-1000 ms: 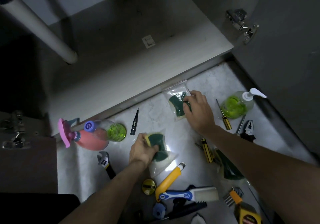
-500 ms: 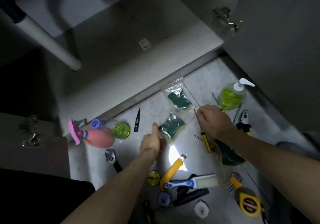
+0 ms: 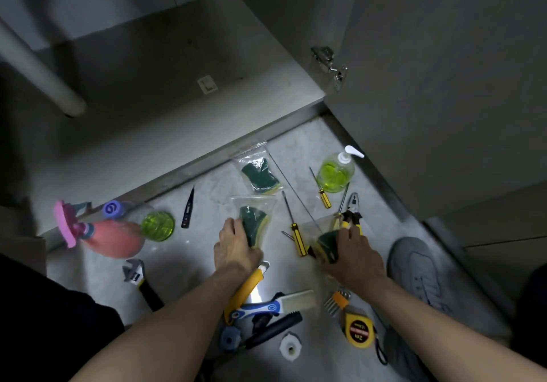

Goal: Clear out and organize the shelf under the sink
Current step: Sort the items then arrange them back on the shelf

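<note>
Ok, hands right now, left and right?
Left hand: rests on the middle clear-bagged green sponge.
Right hand: grips another clear-bagged green sponge.

1. Yellow utility knife [image 3: 247, 288]: mid part hidden under left forearm.
2. Bagged sponge [image 3: 325, 242] partly covered by right hand [image 3: 352, 258]; grip unclear.
3. Pipe [image 3: 38, 73] cut off at left edge.
4. Tape measure [image 3: 359, 331] label too small to read.

Left hand [image 3: 236, 248] rests on a bagged sponge [image 3: 254, 224] on the floor [image 3: 207, 192]; right hand [image 3: 353, 258] grips another bagged sponge [image 3: 325, 241] beside the pliers [image 3: 352, 214]
</note>
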A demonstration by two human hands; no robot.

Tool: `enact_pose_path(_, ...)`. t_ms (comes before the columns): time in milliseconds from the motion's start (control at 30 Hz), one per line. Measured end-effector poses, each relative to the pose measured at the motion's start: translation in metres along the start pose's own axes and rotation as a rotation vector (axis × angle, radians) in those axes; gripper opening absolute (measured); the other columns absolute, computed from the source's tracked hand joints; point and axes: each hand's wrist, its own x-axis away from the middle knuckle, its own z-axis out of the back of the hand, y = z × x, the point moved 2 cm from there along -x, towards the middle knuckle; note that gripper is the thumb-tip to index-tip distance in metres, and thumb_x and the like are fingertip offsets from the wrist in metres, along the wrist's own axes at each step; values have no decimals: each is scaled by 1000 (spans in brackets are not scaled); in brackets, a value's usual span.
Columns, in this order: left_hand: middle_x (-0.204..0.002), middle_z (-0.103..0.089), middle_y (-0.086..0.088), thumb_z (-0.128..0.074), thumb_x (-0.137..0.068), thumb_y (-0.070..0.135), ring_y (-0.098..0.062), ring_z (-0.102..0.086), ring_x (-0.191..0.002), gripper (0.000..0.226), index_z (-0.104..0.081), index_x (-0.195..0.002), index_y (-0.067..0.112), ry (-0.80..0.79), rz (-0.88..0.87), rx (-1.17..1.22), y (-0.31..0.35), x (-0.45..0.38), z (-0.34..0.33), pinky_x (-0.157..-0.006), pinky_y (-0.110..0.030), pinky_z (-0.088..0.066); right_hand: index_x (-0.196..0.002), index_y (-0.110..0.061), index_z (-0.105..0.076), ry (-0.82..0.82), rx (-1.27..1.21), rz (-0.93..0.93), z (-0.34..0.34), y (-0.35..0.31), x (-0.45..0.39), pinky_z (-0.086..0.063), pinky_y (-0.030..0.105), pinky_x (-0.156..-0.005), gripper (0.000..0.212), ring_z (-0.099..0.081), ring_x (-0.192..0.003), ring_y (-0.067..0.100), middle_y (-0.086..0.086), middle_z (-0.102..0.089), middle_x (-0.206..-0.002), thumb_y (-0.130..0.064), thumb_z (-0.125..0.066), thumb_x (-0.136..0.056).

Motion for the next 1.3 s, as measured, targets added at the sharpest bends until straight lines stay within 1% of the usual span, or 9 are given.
enact_pose_path(133,-130,-47,-3,-73,-72,41,-24,-48,-117,84,-32,-143,23,-50,57,-6,-13,12,0,-97,-40,-46,-117,-19,-43,118,-116,37,-4,6,8,-47,38,-68,52,-54,-101,27,2,-43,-118,-46,-72,-82)
enact_pose_path(267,-128,-50,-4,-70,-77,40,-24,-49,-118,74,-36,-140,21,-17,80,150,-16,24,8,-99,-39,-45,-107,-22,-48,343,-220,250,11,-2,5,-39,29,-61,45,-51,-81,17,-5,-45,-105,-53,-70,-80)
enact_pose_path(467,-128,-51,2,-72,-82,46,-19,-52,-117,64,-40,-135,30,66,88,263,-14,32,16,-93,-39,-50,-109,-27,-46,424,-379,242,48,-55,-60,-43,26,-63,39,-52,-86,15,-8,-41,-109,-51,-67,-85)
enact_pose_path(633,-108,-56,10,-76,-73,53,-19,-59,-100,46,-43,-102,39,129,173,362,-8,30,26,-83,-41,-53,-118,-18,-50,445,-297,159,81,-88,-140,-51,31,-74,43,-53,-100,19,2,-43,-120,-46,-66,-90)
enact_pose_path(767,-98,-55,10,-81,-68,54,-20,-59,-90,47,-43,-87,32,189,188,384,-4,17,38,-78,-41,-51,-131,-10,-47,378,-180,102,86,-101,-184,-54,42,-88,51,-51,-113,26,10,-44,-128,-46,-58,-97)
enact_pose_path(933,-101,-58,6,-86,-70,45,-22,-65,-85,44,-50,-89,29,221,131,503,7,-9,52,-73,-47,-55,-131,-10,-52,261,-165,236,75,-104,-204,-49,44,-97,39,-49,-119,28,13,-43,-136,-38,-42,-105)
enact_pose_path(1067,-96,-59,15,-84,-66,48,-13,-66,-84,45,-52,-91,28,242,84,573,31,-35,54,-76,-42,-56,-126,-11,-59,418,-415,275,69,-94,-190,-46,43,-101,32,-48,-121,25,7,-45,-141,-28,-41,-105)
enact_pose_path(1167,-101,-57,16,-81,-73,48,-7,-62,-89,40,-50,-95,33,191,-20,466,55,-60,50,-78,-37,-56,-119,-11,-61,538,-833,145,54,-88,-158,-49,40,-95,23,-53,-110,20,1,-53,-122,-15,-47,-102)
enact_pose_path(1300,-121,-50,9,-74,-87,33,-13,-55,-108,33,-54,-113,28,109,-185,232,77,-96,45,-92,-32,-52,-110,-9,-64,439,-857,152,30,-71,-115,-46,37,-90,19,-55,-106,22,1,-56,-111,-8,-49,-99)
